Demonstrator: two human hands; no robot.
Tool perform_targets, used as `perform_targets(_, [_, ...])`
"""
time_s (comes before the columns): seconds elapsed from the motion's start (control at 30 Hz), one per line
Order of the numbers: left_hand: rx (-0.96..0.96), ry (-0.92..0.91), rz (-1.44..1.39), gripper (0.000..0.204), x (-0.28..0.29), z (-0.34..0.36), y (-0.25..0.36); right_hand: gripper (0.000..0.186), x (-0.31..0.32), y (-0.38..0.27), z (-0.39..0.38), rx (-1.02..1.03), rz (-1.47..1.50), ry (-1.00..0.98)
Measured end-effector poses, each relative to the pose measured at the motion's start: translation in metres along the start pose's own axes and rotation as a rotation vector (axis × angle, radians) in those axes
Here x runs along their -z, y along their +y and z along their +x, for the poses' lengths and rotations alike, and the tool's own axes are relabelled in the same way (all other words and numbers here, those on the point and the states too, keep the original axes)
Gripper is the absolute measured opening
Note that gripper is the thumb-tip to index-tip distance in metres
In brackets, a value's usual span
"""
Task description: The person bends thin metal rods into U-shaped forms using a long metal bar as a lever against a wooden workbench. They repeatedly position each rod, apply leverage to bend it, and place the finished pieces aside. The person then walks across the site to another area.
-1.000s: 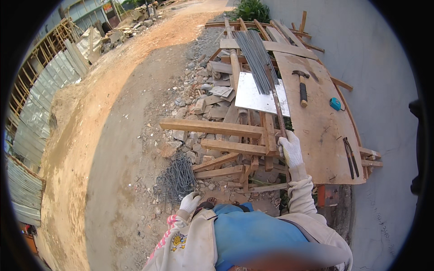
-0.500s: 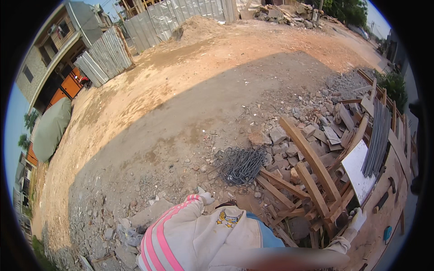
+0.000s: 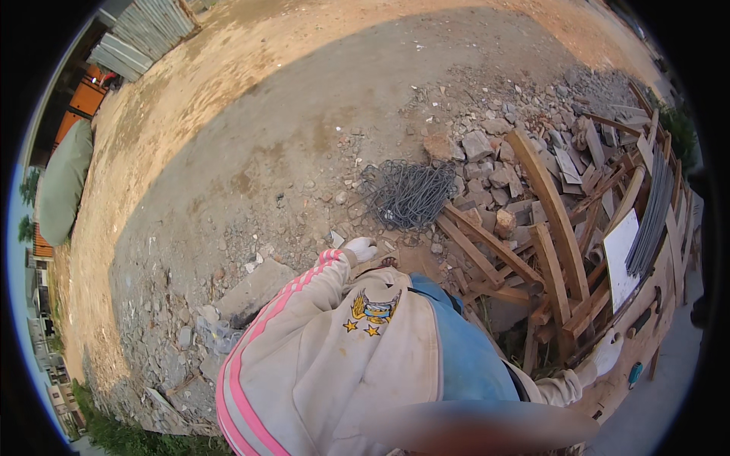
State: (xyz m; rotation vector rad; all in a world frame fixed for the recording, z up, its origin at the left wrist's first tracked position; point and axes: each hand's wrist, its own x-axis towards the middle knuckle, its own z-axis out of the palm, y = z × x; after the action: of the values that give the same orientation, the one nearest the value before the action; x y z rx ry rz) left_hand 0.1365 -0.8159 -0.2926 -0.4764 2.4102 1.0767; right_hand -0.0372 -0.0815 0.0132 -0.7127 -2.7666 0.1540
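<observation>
My left hand (image 3: 361, 248), in a white glove, hangs in front of my body with its fingers curled and nothing visible in them. Past it on the ground lies a tangled heap of dark wire (image 3: 408, 195). On the right, my white-gloved right hand (image 3: 606, 354) reaches over the edge of a wooden worktop (image 3: 620, 382), fingers stretched out and apart. Just beyond those fingers is a tool with a black handle (image 3: 640, 324). A small teal tool (image 3: 635, 374) lies close by on the same worktop; its kind is unclear.
Wooden beams (image 3: 549, 209) lean in a jumble between my body and the worktop. A white board (image 3: 622, 258) and a bundle of thin grey rods (image 3: 652, 220) rest on the worktop's far part. Broken bricks and rubble (image 3: 487, 178) spread beyond. A concrete slab (image 3: 255, 289) lies at left.
My view has tipped down, so the wire and beams sit higher in the picture. My right hand has moved slightly along the worktop toward the black-handled tool. My left hand stays in front of me.
</observation>
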Motion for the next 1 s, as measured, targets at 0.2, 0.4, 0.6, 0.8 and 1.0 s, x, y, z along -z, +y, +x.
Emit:
perform_targets(0.2, [0.130,-0.038,0.100,0.051,0.029,0.000,-0.091,0.052,0.047,-0.098,-0.066,-0.092,-0.137,0.055])
perform_targets(0.4, [0.204,0.174,-0.092,0.058,0.040,0.009,-0.153,0.032,0.033,-0.264,-0.112,0.270,0.568,-0.082])
perform_targets(0.6, [0.355,0.268,-0.260,0.047,0.040,-0.004,-0.149,0.024,-0.048,-0.473,-0.191,0.846,0.475,-0.731])
perform_targets(0.8, [0.483,0.468,-0.487,0.049,0.002,-0.059,-0.168,0.027,-0.090,-0.587,-0.262,1.260,0.320,-1.059])
perform_targets(1.0, [0.809,0.535,-0.591,0.042,-0.034,-0.124,-0.197,0.028,-0.150,-0.687,-0.317,1.565,0.272,-1.211])
